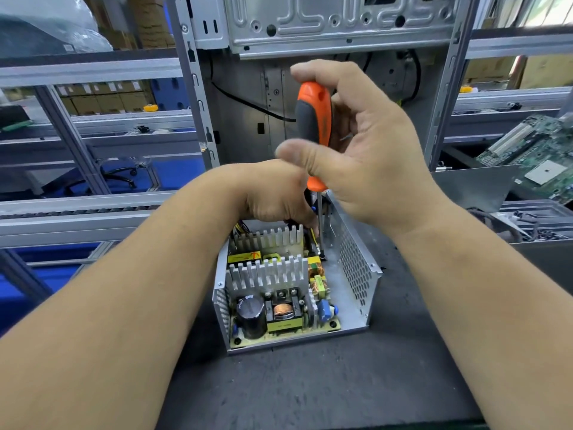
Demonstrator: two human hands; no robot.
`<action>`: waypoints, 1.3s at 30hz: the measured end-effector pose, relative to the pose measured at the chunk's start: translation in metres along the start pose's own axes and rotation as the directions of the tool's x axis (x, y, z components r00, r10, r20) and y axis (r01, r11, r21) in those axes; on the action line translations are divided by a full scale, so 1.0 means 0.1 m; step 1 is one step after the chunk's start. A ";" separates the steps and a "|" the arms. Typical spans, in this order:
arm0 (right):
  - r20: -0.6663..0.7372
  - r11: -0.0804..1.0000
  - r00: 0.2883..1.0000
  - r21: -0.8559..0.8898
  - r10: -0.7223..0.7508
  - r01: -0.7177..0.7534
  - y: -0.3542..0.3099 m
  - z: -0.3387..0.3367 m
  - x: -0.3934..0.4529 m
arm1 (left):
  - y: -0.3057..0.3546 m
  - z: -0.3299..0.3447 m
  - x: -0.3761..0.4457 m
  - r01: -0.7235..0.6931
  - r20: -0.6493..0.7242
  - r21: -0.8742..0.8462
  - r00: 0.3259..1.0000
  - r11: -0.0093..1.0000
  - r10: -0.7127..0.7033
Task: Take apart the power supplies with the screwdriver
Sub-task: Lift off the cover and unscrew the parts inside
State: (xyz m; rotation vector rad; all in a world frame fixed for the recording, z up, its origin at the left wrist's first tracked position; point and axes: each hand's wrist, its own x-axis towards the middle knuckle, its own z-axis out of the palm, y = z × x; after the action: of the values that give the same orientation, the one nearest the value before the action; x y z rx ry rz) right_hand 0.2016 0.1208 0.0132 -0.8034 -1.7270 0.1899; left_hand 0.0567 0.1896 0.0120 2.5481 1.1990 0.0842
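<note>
orange-and-grey screwdriver (313,119) stands upright in the right hand (366,150), fingers curled round its handle — tip down at the far corner of the open power supply (294,290) on the dark tabletop (310,392). left hand (276,193) reaches inside the casing — its grip hidden, cannot tell.

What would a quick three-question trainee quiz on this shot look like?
1. True or false: the power supply has its top cover off.
2. Which hand holds the screwdriver? A) left B) right
3. Fill in: the screwdriver's tip sits at the ___ corner of the circuit board.

Key: 1 true, heat sinks and coils are exposed. 2 B, the right hand curls round the orange handle; the left hand reaches into the case beside the shaft. 3 far right.
</note>
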 end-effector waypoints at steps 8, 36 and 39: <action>0.161 0.975 0.986 0.206 0.052 -0.085 -0.04 -0.10 -0.02 | 0.02 -0.01 -0.03 0.056 -0.066 0.044 0.996 0.997 -0.053; -0.105 0.989 0.987 -0.075 0.121 -0.129 -0.07 -0.12 0.11 | 0.06 -0.03 -0.06 0.007 0.004 -0.090 1.000 0.996 -0.007; 0.096 0.978 0.986 0.147 0.138 -0.151 -0.09 -0.15 0.11 | 0.06 -0.01 -0.06 0.017 -0.033 -0.074 0.999 0.997 -0.020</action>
State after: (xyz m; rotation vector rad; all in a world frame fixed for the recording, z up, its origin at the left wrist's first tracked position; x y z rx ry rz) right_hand 0.2099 0.1165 0.0312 -0.8167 -1.7108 0.4569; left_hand 0.0569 0.1813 0.0150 2.4807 1.2091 0.1644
